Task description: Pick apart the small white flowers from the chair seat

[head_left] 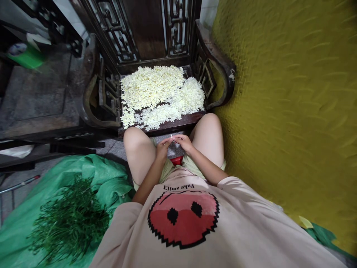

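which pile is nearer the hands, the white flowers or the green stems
The white flowers on the dark wooden chair, just past the knees and the hands. The green stems lie farther off, on the green sheet.

Dark carved wooden chair (pixel 164 124), seat serving as carrier. White artificial flowers (pixel 160 93) heaped across the seat, thinner toward its front edge. Left of chair, on the floor: green sheet (pixel 108 175) bearing a pile of green stems (pixel 69 223).
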Motion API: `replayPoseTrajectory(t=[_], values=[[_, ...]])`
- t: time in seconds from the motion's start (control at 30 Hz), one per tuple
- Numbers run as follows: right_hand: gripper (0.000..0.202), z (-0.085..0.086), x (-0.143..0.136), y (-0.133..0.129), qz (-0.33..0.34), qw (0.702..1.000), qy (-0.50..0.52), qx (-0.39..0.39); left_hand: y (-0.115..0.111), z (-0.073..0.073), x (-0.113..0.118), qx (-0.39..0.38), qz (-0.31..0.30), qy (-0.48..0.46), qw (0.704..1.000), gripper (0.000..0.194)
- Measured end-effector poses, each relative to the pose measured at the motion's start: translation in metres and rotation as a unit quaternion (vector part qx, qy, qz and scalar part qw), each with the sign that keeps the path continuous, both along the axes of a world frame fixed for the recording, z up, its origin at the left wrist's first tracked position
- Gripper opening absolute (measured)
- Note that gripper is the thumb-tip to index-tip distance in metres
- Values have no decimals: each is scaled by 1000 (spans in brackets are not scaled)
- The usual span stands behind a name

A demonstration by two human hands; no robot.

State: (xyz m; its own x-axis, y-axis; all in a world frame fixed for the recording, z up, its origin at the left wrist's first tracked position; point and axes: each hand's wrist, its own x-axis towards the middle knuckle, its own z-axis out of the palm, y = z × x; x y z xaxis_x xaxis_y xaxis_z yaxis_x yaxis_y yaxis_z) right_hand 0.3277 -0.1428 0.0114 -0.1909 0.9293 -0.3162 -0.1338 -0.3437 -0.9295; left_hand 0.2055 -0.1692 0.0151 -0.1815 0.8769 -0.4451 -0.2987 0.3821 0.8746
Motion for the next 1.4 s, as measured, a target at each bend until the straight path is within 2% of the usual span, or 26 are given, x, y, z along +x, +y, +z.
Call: replayPoseTrajectory(t=[0.47,0.67,0.83,1.07,1.17,1.3,1.4], values=[[33,2,0,-1,-9,1000,16,-19,0,-4,0,10,11,-11,1000,35],[31,5,0,-1,-14,999,30,-16,-2,2,2,21,32,31,999,34],[29,5,0,-1,-13,999,27,-14,-1,-1,1,37,26,30,999,31],[26,1,0,-1,-18,1000,20,-17,-3,-3,-1,57,33,88,994,26],[26,0,0,0,-16,999,22,-16,-2,-4,-1,49,25,39,998,27],[26,0,0,0,-13,999,26,-23,1,-4,-2,-1,13,-59,998,31],[26,1,0,0,-15,999,29,-26,1,0,-2,-21,3,-88,996,31]])
